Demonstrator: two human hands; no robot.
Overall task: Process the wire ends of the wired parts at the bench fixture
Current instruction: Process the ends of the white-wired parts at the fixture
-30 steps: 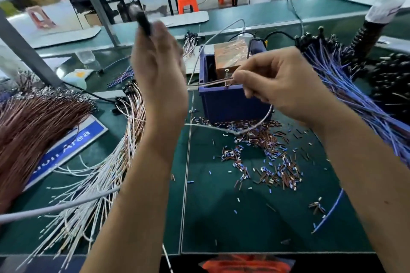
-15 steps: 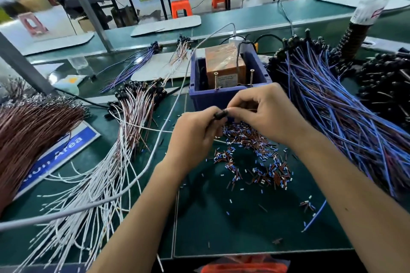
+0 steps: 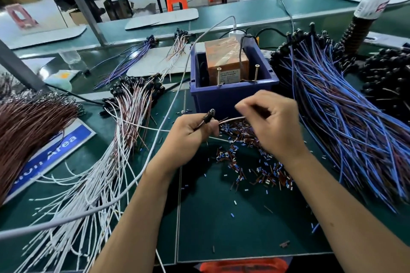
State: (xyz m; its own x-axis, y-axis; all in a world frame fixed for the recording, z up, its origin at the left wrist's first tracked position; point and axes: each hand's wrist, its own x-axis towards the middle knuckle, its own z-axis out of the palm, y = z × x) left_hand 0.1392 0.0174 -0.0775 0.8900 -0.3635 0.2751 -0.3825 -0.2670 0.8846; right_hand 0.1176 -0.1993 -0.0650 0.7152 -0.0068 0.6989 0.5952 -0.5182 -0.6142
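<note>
Two hands over the green surface [image 3: 221,224], both in front of one blue bin [image 3: 233,95]. The bin holds one orange-brown block [image 3: 226,57]; two screws [image 3: 218,76] stand at its near wall, one either side of the block's label.

Left hand [image 3: 190,137]: grip closed on one wired part [image 3: 208,115], fingers curled round its black head, which pokes up and out past the thumb. Its wire [image 3: 230,119] runs rightward from the left grip to the right hand [image 3: 273,124]. Right grip: fingers curled, narrow, pinching the wire near its free end; the exact contact is blurred.

The part sits just in front of the bin's near wall, between the two hands, above a scatter of cut insulation bits [image 3: 255,162] (too many to count).

Bundles on the surface, four main: brown wires [image 3: 28,126] far left, white-and-brown wired parts [image 3: 124,117] left of the hands, blue wired parts [image 3: 343,117] right, black parts [image 3: 388,77] far right. Two small bundles lie behind. One grey cable [image 3: 142,175] crosses under the left forearm.
</note>
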